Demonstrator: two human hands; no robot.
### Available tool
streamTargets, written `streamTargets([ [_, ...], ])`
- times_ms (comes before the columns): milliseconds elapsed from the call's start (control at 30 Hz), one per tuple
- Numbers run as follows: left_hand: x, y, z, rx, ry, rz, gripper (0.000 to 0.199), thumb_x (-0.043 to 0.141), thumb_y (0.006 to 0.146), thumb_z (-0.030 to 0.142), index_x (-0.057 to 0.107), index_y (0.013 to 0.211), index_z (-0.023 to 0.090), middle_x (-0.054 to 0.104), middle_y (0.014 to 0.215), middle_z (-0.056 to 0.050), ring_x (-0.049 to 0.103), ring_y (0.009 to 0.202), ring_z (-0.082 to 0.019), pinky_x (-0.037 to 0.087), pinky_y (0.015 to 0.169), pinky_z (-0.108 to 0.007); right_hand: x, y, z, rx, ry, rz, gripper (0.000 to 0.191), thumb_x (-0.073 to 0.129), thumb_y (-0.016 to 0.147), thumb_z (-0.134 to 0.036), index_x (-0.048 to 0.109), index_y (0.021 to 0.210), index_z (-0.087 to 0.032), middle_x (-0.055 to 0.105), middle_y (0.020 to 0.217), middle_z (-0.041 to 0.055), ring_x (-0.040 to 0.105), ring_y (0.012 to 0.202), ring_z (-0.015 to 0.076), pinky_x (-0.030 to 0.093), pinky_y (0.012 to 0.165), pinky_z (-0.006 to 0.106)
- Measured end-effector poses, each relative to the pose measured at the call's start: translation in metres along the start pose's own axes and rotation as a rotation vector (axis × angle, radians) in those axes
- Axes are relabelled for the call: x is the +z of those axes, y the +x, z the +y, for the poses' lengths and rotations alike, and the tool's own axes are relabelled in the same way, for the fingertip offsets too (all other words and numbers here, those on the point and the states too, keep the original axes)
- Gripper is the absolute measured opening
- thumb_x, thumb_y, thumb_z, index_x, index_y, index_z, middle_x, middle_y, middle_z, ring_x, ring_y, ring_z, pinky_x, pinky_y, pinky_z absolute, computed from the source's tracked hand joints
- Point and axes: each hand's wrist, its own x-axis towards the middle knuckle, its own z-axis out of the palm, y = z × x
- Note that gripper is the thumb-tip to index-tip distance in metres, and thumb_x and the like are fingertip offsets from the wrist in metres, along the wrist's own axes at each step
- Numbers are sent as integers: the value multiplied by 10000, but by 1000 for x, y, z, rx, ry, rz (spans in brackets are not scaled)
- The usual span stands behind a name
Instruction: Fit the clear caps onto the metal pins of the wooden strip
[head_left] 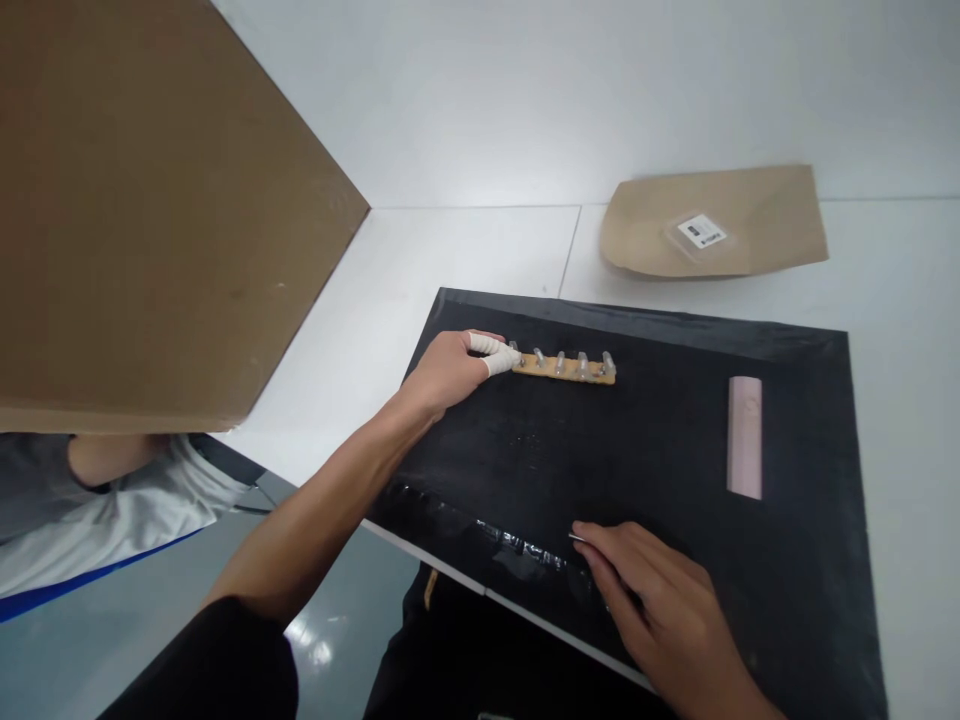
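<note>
My left hand [457, 365], with white covers on the thumb and a finger, pinches the left end of a narrow tan strip [551, 371]. I cannot tell whether the fingertips press the strip itself or the clear piece on that end. Several small clear plastic pieces [583, 366] stand in a row along the strip. Nearer to me, my right hand [660, 595] is closed, with a small shiny metal thing [576, 538] poking out between thumb and forefinger. Most of that thing is hidden by the fingers.
Under both hands lies a black mat [637, 450] on a white table [330, 360]. A pale pink bar-shaped object [745, 437] rests on its right side. Behind is a brown paper packet [772, 215] with a label. A brown board [150, 220] rises at left, beside another person's arm [116, 458].
</note>
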Motion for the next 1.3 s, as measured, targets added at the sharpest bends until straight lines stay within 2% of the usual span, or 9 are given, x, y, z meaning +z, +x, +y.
streamTargets([
  [133,-4,4,0,76,177,6,187,814,757,459,836,824,286,790,1225,-17,710,1145,-307,467,1121,-542,0,-2,0,4,5,-2,222,569,1040,-94,697,1211,-150,760,889,28,728,761,128,613,694,244],
  [500,-3,6,10,121,327,-40,167,763,811,424,836,865,283,796,1206,-6,721,1141,-307,450,1136,-535,0,-3,1,-12,2,7,229,578,1031,-71,684,1225,-132,755,906,37,715,782,116,600,727,235],
  [633,-10,3,15,161,467,-81,151,759,835,385,837,929,296,772,1290,-16,700,1197,-352,363,1184,-620,-1,-1,0,-9,3,11,242,570,1030,-71,687,1228,-146,762,905,37,724,776,125,613,712,242],
  [800,-19,0,18,211,649,-94,473,805,823,394,749,1263,232,665,1470,-114,563,1389,-417,316,1179,-650,-2,3,-3,2,18,9,237,562,1028,-77,703,1200,-160,760,875,35,727,741,132,617,679,246],
  [900,-22,-1,12,314,738,-85,475,812,835,431,738,1254,221,649,1473,-138,509,1407,-416,293,1153,-636,-3,5,-4,-1,19,30,256,568,1014,-71,710,1200,-176,769,870,28,739,736,137,626,672,243],
  [1033,-22,-1,4,466,877,-92,492,806,857,361,699,1318,229,580,1522,-162,405,1435,-423,266,1104,-619,-2,5,-3,-10,2,37,238,571,1014,-75,719,1179,-160,769,875,30,741,744,136,625,682,240],
  [1133,-21,1,2,510,920,-150,459,782,885,321,695,1332,266,534,1559,-149,347,1464,-426,258,1086,-608,-1,3,-2,-7,0,16,217,568,1026,-82,713,1176,-144,758,868,32,724,733,129,614,678,241],
  [1300,-16,7,2,564,915,-88,373,793,883,327,738,1244,250,573,1518,-140,374,1441,-407,262,1083,-577,-1,0,-1,-5,8,7,233,574,1021,-78,705,1202,-147,764,899,37,731,761,132,619,698,247],
])
